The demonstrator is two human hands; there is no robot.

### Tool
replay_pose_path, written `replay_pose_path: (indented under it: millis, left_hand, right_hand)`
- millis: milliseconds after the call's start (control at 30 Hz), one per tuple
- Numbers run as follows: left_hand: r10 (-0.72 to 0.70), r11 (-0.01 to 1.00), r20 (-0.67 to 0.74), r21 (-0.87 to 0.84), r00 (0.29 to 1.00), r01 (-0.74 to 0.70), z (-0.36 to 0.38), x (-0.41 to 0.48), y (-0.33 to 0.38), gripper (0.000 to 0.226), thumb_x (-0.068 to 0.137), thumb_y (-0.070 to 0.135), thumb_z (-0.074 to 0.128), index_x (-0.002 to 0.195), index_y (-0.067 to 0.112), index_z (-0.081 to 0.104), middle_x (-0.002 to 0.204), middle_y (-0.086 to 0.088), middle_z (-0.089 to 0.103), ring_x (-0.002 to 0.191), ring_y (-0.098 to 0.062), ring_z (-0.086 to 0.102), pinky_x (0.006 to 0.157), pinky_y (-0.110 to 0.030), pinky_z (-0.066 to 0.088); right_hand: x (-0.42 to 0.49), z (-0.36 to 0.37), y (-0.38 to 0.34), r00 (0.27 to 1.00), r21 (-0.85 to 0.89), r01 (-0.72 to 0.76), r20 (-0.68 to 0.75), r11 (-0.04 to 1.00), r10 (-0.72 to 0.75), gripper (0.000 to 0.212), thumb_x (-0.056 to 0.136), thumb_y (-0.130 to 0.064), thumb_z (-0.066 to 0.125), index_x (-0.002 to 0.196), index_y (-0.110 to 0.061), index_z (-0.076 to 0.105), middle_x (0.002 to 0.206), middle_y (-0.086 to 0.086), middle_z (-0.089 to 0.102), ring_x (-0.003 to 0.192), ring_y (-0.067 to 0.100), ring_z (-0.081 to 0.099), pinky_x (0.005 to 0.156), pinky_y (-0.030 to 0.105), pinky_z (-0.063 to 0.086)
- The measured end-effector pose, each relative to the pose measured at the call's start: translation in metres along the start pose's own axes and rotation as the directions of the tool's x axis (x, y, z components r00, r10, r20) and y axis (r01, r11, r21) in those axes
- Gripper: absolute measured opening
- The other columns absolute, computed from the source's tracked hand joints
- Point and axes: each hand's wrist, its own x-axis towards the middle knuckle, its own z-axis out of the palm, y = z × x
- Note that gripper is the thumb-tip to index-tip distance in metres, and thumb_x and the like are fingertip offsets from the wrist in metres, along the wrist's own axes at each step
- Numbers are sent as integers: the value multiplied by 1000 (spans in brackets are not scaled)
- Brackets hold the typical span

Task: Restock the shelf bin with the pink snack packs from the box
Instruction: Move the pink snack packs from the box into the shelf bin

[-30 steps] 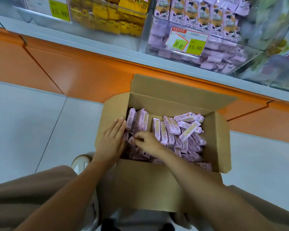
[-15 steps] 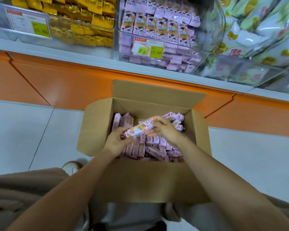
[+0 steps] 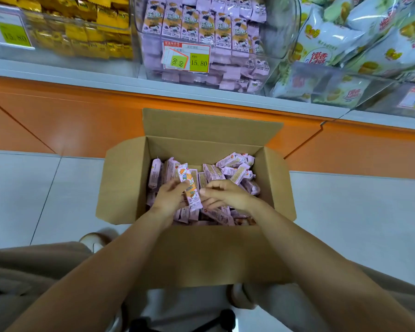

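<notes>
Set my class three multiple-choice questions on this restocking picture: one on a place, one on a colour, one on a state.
1. The bin of pink packs sits: A right of the yellow packs; B left of them; C under them.
2. The price label reading 15.80 is: A red; B green; C blue.
3. The left hand: A is empty; B presses the floor; C holds one pack.
Answers: A, yellow lies to its left; B, its square is green; C, fingers grip it above the box.

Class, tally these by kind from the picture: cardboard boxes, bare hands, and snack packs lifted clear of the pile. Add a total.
cardboard box: 1
hands, left hand and right hand: 2
snack pack lifted in the left hand's grip: 1
Total: 4
</notes>
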Motion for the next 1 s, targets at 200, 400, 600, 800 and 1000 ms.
replay_pose_path:
  millis: [200, 400, 600, 800, 1000]
  left_hand:
    - [-31, 979, -43, 198, 999, 39, -17, 21, -14, 27, 94, 17, 60, 116, 2, 60, 101, -21, 63, 83, -27, 58, 68, -30, 51]
    - [-64, 973, -63, 218, 996, 76, -21, 26, -26, 31, 94, 16, 60, 121, 2, 59, 96, -13, 67, 73, -20, 62, 66, -31, 51]
    - [-91, 980, -66, 171, 994, 101, -14, 23, -22, 28, 94, 18, 60, 119, 7, 61, 112, -17, 68, 92, -28, 67, 80, -40, 55]
    - [-119, 989, -57, 87, 991, 124, 0, 3, -7, 18, 97, 22, 53, 107, 10, 61, 98, -12, 65, 74, -20, 64, 62, -26, 54]
    - [37, 998, -6, -51, 999, -37, 4, -36, 14, 5, 94, 13, 59, 97, 11, 62, 92, -11, 69, 71, -15, 68, 59, -22, 56]
  right_hand:
    - [33, -10, 56, 942, -605, -289, -317, 742, 109, 19, 83, -37, 71, 73, -23, 62, 86, 1, 66, 88, 19, 62, 78, 30, 48]
    - [43, -14, 67, 942, -720, -331, -291, 610, 167, 20, 85, -17, 68, 103, -10, 72, 107, 5, 68, 102, 22, 61, 82, 25, 47]
    - [25, -29, 40, 972, -137, -167, -191, 976, 140, 19, 83, -12, 73, 102, -8, 67, 95, -1, 65, 91, 12, 60, 76, 17, 48]
    - [1, -9, -4, 998, 217, -9, -57, 976, 22, 17, 93, -7, 59, 105, -19, 61, 90, -5, 58, 73, -3, 62, 66, 15, 51]
    - [-23, 11, -21, 986, 220, 130, -128, 967, -103, 23, 95, -7, 55, 117, -15, 58, 102, -3, 62, 88, 9, 62, 68, 18, 53]
